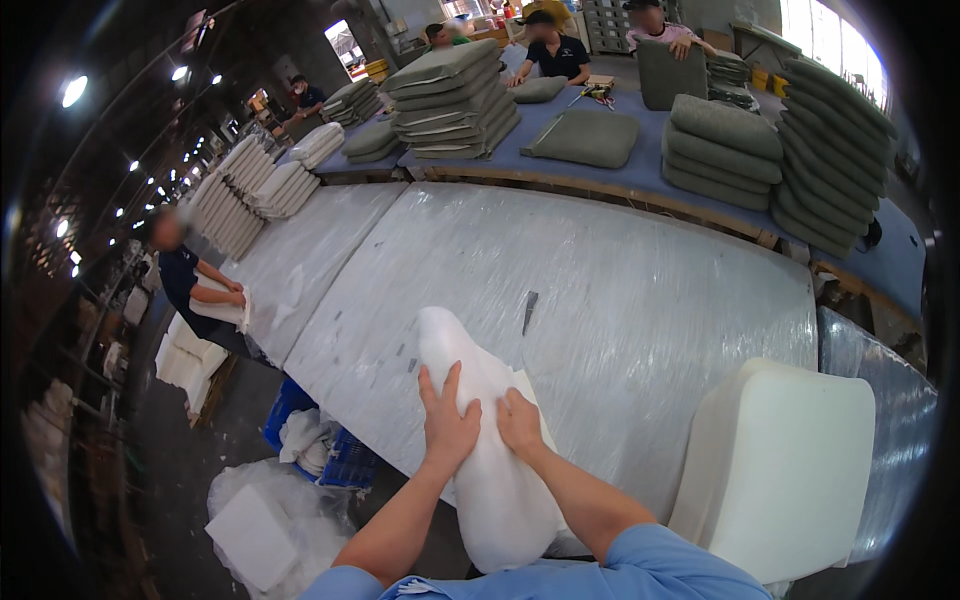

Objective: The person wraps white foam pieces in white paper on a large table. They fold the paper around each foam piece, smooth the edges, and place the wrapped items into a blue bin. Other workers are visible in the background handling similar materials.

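Observation:
A white foam cushion [491,470], bent into a long bulging shape, lies at the near edge of the plastic-covered table with its lower end against my body. My left hand [448,415] grips its upper side, the fingers somewhat apart and the thumb pressed into the soft surface. From the other side my right hand [521,426] holds it, with the fingertips curled over the edge. A thin pale flap shows beside the right wrist. The undersides of both hands' grip are hidden. To my right stands a stack of white foam cushions [790,460].
A blue crate [350,460] with white cloth and a plastic bag holding a white block [252,538] sit on the floor at left. Behind the table [640,270], a blue bench bears grey-green cushion stacks [455,100]. A co-worker [190,285] handles white material at left; others work beyond.

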Demonstrator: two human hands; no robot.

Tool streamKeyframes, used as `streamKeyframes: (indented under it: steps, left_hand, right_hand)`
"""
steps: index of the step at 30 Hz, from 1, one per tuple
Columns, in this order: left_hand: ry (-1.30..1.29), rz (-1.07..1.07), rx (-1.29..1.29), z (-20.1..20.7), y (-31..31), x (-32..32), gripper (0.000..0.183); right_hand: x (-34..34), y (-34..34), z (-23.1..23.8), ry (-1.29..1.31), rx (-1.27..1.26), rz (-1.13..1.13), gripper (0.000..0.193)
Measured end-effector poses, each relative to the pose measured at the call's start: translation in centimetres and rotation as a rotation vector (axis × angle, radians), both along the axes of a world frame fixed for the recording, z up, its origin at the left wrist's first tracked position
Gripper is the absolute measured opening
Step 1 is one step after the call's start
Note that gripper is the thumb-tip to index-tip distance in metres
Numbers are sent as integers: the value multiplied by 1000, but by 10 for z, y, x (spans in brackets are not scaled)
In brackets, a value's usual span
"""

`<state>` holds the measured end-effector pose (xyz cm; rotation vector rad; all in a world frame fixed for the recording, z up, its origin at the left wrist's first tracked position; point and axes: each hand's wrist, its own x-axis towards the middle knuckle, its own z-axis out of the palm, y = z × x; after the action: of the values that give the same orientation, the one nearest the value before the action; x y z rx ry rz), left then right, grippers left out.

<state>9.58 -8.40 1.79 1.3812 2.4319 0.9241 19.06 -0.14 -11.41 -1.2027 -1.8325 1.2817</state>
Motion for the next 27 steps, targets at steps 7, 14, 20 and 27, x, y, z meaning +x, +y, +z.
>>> streamKeyframes:
  steps: [7, 14, 20, 27]
  left_hand:
    - [23, 18, 53, -5, 0, -4, 75]
    - [-47, 0, 37, -3, 3, -2, 77]
    - [-31, -18, 12, 0, 6, -6, 76]
    - [-189, 71, -51, 6, 19, -65, 55]
  right_hand:
    - [25, -9, -65, -68, -165, -155, 26]
    - [-6, 67, -15, 278, -668, -36, 61]
    - [-58, 62, 53, -80, -444, 87, 81]
    - [-56, 40, 66, -16, -153, 90, 55]
